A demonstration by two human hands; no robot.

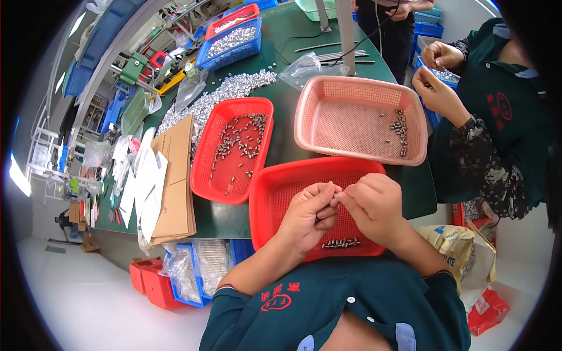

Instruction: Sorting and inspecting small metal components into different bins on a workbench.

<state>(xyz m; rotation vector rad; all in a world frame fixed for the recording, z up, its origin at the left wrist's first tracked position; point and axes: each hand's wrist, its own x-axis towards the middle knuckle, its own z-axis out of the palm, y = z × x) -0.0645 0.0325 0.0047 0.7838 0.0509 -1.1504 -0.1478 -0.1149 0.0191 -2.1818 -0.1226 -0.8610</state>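
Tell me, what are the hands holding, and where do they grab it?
Both hands, left and right, pinch one tiny silvery part between their fingertips above the red basket. It is too small to tell which end each grips.

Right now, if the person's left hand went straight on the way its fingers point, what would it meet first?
The left hand points right, toward the right hand. Their fingertips already seem to meet around a small metal part, so it would meet that part and the right hand's fingers first, though depth is unclear.

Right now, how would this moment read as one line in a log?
left hand: pinching small metal part | right hand: fingertips meeting it | under: red basket | few parts inside
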